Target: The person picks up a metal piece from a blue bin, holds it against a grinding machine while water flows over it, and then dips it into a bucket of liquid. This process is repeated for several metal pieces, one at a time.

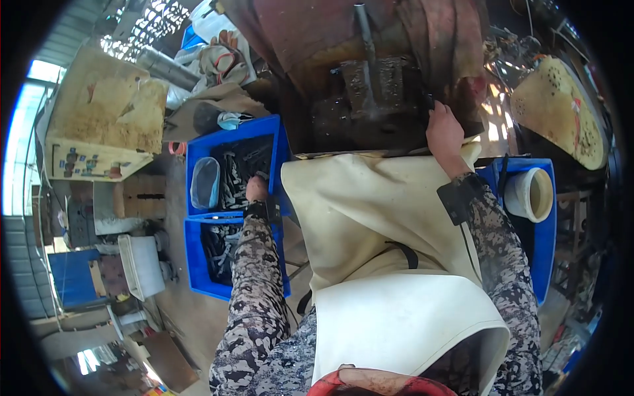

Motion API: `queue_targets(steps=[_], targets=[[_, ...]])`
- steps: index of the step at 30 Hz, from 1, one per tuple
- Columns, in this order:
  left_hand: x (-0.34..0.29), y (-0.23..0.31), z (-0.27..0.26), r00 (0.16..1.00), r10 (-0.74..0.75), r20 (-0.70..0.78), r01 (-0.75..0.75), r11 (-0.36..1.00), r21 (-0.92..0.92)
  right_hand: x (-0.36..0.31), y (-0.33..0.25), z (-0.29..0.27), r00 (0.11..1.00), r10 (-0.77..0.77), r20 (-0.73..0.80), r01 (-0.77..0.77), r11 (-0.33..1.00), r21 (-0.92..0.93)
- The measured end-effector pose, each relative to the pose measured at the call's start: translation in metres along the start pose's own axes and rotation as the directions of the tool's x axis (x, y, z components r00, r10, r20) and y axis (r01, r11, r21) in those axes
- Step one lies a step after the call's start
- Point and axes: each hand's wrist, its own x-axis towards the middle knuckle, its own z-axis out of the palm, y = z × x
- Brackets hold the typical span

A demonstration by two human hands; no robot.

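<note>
My left hand reaches down into a blue plastic bin, at the edge of a heap of grey metal parts. Its fingers are mostly hidden, so I cannot see whether they grip a part. Out to the right, my right hand is closed with its fingertips on a small dark piece, whose kind I cannot make out. That hand is at the right side of a dark, wet machine basin. Water runs from a metal pipe onto a block inside it.
A second blue bin with metal parts stands nearer on the left. On the right, another blue bin holds a white bucket. A cream apron spreads over my lap below the basin. A stained cabinet stands far left.
</note>
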Motion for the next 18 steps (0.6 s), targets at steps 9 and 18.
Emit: queue_targets(steps=[9, 18], targets=[[-0.012, 0.014, -0.022, 0.999, 0.037, -0.018, -0.036, 0.999, 0.037, 0.001, 0.000, 0.005, 0.999, -0.023, -0.044, 0.024, 0.999, 0.023], [-0.024, 0.053, -0.123, 0.939, -0.287, -0.189, -0.066, 0.392, -0.918, 0.002, 0.000, 0.004, 0.998, -0.039, -0.043, 0.041, 0.998, 0.055]])
